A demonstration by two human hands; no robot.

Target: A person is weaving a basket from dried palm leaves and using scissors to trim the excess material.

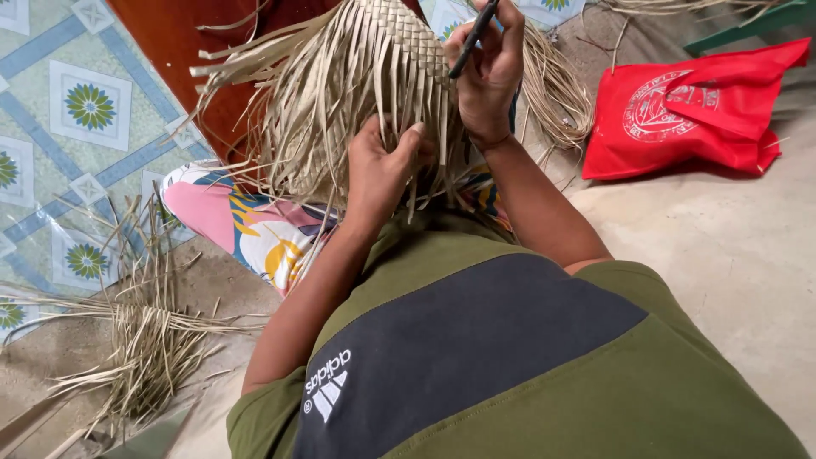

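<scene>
Olive-green and dark grey short-sleeved shirt (510,365) filled the foreground, nearest the lens. Beyond it, on the lap, rested a half-woven pale straw mat with long loose strips (357,93), over patterned pink-and-yellow trousers (246,225). A red fabric bag (688,110) lay on the concrete floor (739,255). Left hand (382,166) pinched several strips, fingers closed on them. Right hand (489,72) curled shut around a slim dark tool (473,38), resting against the weave.

Bare floor (731,255) rightward; red bag (688,110) beyond, loose strips (144,340) leftward.
</scene>
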